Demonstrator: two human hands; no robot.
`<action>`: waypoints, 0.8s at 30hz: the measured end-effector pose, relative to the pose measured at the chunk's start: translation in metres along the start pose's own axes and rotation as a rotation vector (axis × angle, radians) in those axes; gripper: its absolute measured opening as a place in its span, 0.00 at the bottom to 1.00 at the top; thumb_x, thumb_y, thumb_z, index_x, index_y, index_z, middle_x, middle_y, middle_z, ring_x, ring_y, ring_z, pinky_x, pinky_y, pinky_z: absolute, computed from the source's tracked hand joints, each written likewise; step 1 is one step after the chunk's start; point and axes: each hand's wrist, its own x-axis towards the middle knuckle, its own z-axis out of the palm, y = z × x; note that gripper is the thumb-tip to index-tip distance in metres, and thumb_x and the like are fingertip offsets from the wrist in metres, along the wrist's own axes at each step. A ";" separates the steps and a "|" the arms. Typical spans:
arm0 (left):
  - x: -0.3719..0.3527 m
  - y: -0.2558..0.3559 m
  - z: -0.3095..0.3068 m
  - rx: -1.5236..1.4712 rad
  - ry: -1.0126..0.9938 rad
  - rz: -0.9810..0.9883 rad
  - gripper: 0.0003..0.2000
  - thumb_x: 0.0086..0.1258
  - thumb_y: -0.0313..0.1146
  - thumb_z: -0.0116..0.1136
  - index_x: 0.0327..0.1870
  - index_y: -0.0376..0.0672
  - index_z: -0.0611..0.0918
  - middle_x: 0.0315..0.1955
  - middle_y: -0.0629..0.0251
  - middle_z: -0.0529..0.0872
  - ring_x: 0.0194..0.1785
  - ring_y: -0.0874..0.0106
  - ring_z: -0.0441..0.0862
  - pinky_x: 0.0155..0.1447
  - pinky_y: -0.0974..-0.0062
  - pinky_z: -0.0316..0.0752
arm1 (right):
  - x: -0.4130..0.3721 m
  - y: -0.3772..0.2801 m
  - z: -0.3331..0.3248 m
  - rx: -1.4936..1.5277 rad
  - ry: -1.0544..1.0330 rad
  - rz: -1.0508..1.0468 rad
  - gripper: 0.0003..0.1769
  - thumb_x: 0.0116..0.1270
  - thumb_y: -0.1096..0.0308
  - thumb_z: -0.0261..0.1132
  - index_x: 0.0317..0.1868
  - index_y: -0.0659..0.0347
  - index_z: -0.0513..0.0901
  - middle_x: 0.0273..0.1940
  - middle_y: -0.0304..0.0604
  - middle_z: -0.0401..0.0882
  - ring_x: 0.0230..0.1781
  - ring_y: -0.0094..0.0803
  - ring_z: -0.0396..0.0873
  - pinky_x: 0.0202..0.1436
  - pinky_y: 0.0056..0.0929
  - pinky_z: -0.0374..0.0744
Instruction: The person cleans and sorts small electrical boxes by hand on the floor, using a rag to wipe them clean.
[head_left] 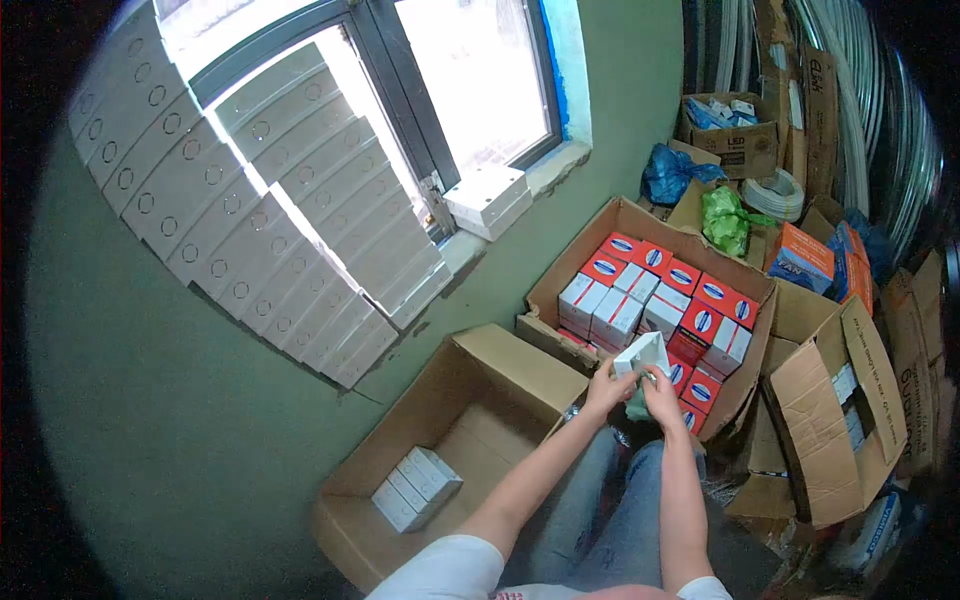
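Basically, open box [638, 353] (white, one side open) was held up in front of the person, seen against the near-left edge of the red-box carton [570, 262], toward its near corner. Height above carton rim: couldn't judge from the single view.

L hand [605, 391]: fingers closed around the L end of the open box, prob. bearing most of the wt. R hand [660, 398]: fingers bent at the near end, by the opening; couldn't tell if they gripped the rim or a small pc. inside. Pale green item [637, 407] showed just below, ID unclear.

Handling (est.): looked light, thin-walled, fairly stiff; material n/c, plastic or card. Smooth faces might slip a bit. Open side prob. the weak part, so rim could flex if squeezed. Best hold: outer side walls close to the closed base, w/ other hand free for the opening.

Surroundings: red-and-white boxes [703, 322] packed in rows, from carton's far corner down to its near corner. Second carton [520, 370], to the L, had a short row of white boxes [415, 487] near its lower-L edge.
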 end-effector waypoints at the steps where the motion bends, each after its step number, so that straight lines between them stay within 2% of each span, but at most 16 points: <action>1: 0.001 -0.003 -0.004 0.010 0.003 0.010 0.22 0.61 0.36 0.66 0.53 0.40 0.73 0.32 0.68 0.81 0.32 0.79 0.79 0.30 0.82 0.74 | 0.003 -0.001 0.004 0.000 0.021 -0.010 0.15 0.67 0.71 0.53 0.54 0.63 0.73 0.45 0.51 0.80 0.48 0.33 0.77 0.51 0.31 0.73; 3: 0.001 -0.001 -0.005 0.022 0.007 0.032 0.23 0.61 0.35 0.66 0.55 0.39 0.73 0.31 0.69 0.81 0.31 0.81 0.78 0.30 0.83 0.72 | 0.001 -0.013 0.009 0.034 0.052 0.010 0.14 0.67 0.71 0.54 0.53 0.61 0.72 0.42 0.52 0.79 0.45 0.35 0.77 0.48 0.33 0.74; 5: -0.002 0.001 -0.003 -0.012 0.051 0.101 0.24 0.60 0.32 0.65 0.58 0.39 0.72 0.36 0.65 0.82 0.34 0.79 0.79 0.34 0.81 0.74 | -0.006 -0.037 0.012 0.106 0.077 0.057 0.12 0.67 0.69 0.54 0.51 0.59 0.70 0.38 0.53 0.79 0.40 0.39 0.78 0.43 0.35 0.74; 8: -0.008 0.018 0.001 -0.026 0.112 0.143 0.25 0.60 0.30 0.64 0.60 0.38 0.71 0.39 0.63 0.83 0.37 0.78 0.80 0.37 0.80 0.75 | -0.017 -0.065 0.012 -0.240 0.107 0.062 0.12 0.65 0.69 0.55 0.48 0.60 0.68 0.35 0.56 0.76 0.39 0.47 0.76 0.42 0.42 0.73; 11: -0.014 0.023 0.005 -0.079 0.171 0.180 0.26 0.61 0.30 0.64 0.60 0.36 0.69 0.41 0.61 0.83 0.39 0.77 0.81 0.39 0.80 0.76 | -0.021 -0.073 0.018 -0.650 0.189 -0.350 0.13 0.62 0.70 0.56 0.46 0.63 0.69 0.36 0.59 0.75 0.43 0.55 0.73 0.48 0.47 0.71; 12: -0.012 0.020 0.003 -0.141 0.171 0.160 0.27 0.61 0.30 0.64 0.61 0.35 0.69 0.41 0.61 0.83 0.39 0.76 0.81 0.39 0.80 0.76 | -0.022 -0.080 0.017 -0.710 0.140 -0.397 0.13 0.60 0.70 0.57 0.44 0.65 0.71 0.37 0.58 0.75 0.47 0.55 0.71 0.54 0.51 0.68; 13: -0.011 0.018 0.002 -0.200 0.172 0.139 0.27 0.61 0.30 0.64 0.61 0.35 0.69 0.42 0.61 0.83 0.39 0.76 0.81 0.40 0.80 0.76 | -0.024 -0.080 0.015 -0.767 0.148 -0.456 0.12 0.60 0.69 0.57 0.43 0.65 0.71 0.38 0.58 0.75 0.47 0.54 0.71 0.56 0.50 0.67; 15: -0.008 0.016 0.001 -0.116 0.154 0.151 0.29 0.61 0.31 0.64 0.63 0.34 0.67 0.42 0.60 0.83 0.40 0.75 0.81 0.40 0.80 0.77 | -0.029 -0.077 0.011 -0.881 0.165 -0.574 0.12 0.60 0.69 0.57 0.42 0.66 0.73 0.38 0.57 0.75 0.48 0.54 0.71 0.59 0.49 0.66; 17: -0.006 0.011 0.002 -0.060 0.110 0.130 0.30 0.60 0.32 0.65 0.63 0.34 0.67 0.42 0.59 0.83 0.40 0.75 0.82 0.40 0.79 0.77 | -0.032 -0.075 0.005 -0.908 0.157 -0.570 0.12 0.59 0.70 0.57 0.42 0.67 0.74 0.39 0.57 0.75 0.48 0.53 0.71 0.61 0.50 0.65; 21: -0.002 0.003 0.008 0.108 0.023 0.211 0.31 0.59 0.35 0.67 0.62 0.34 0.68 0.42 0.57 0.84 0.40 0.75 0.82 0.39 0.79 0.77 | -0.038 -0.071 -0.010 -1.018 0.213 -0.574 0.13 0.59 0.70 0.57 0.43 0.68 0.74 0.41 0.58 0.75 0.49 0.52 0.71 0.64 0.52 0.62; 22: -0.005 0.007 0.009 0.150 -0.015 0.216 0.31 0.59 0.36 0.67 0.62 0.34 0.68 0.41 0.57 0.84 0.40 0.75 0.82 0.38 0.79 0.78 | -0.030 -0.048 -0.015 -1.110 0.327 -0.586 0.12 0.61 0.70 0.56 0.43 0.67 0.74 0.39 0.57 0.76 0.49 0.52 0.71 0.63 0.52 0.62; 24: -0.015 0.019 0.012 0.195 -0.084 0.159 0.31 0.60 0.37 0.66 0.62 0.34 0.68 0.42 0.56 0.84 0.38 0.75 0.83 0.34 0.79 0.78 | -0.033 -0.048 -0.026 -0.980 0.352 -0.433 0.12 0.62 0.69 0.55 0.44 0.66 0.74 0.38 0.56 0.77 0.49 0.51 0.72 0.62 0.51 0.63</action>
